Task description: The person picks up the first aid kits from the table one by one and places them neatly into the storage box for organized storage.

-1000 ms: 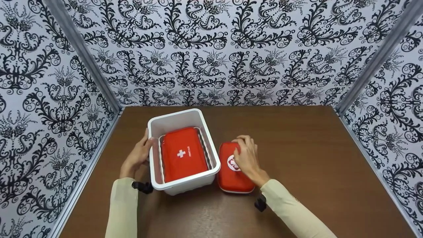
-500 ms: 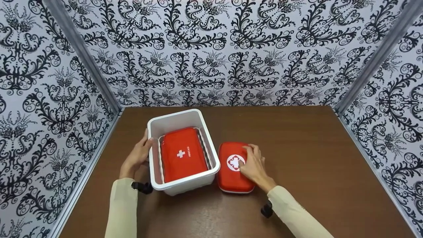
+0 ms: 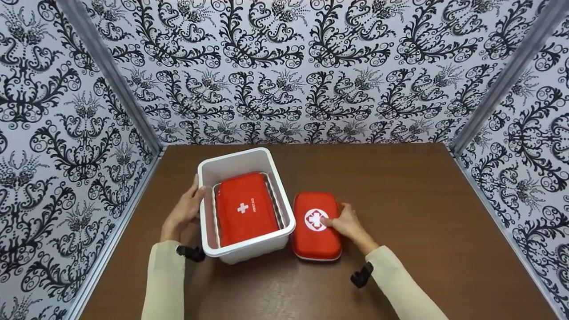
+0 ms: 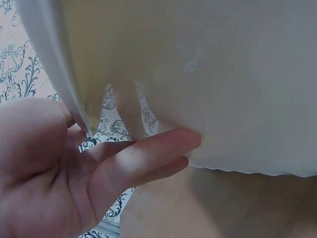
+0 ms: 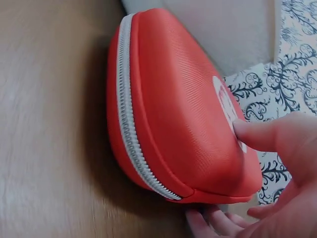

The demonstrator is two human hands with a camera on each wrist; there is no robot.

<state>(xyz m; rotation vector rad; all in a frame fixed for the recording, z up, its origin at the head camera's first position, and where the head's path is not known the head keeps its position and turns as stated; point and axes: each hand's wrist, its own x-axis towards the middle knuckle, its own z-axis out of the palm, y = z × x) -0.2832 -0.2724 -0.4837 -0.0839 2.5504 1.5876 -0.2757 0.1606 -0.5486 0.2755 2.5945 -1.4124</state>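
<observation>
A white plastic bin point(image 3: 249, 244) stands on the table, tilted a little in the head view, with a red first aid pouch point(image 3: 249, 218) inside. My left hand point(image 3: 183, 211) holds the bin's left side, the thumb over the rim and the fingers along the outside wall. Right of the bin lies a red zippered first aid case point(image 3: 311, 242) with a white cross emblem. My right hand point(image 3: 349, 222) grips its right side, thumb on the emblem and fingers low at the edge. In the right wrist view the white zipper point(image 5: 128, 119) looks fully closed.
The brown wooden table point(image 3: 413, 213) extends to the right of the case. Patterned black-and-white panels point(image 3: 284, 75) enclose the back and both sides. Something silvery with a wavy edge point(image 3: 278, 202) lies under the pouch in the bin.
My right hand has moved from over the case's top to its right side, uncovering the emblem, and now grips that edge. My left hand and the bin have stayed put.
</observation>
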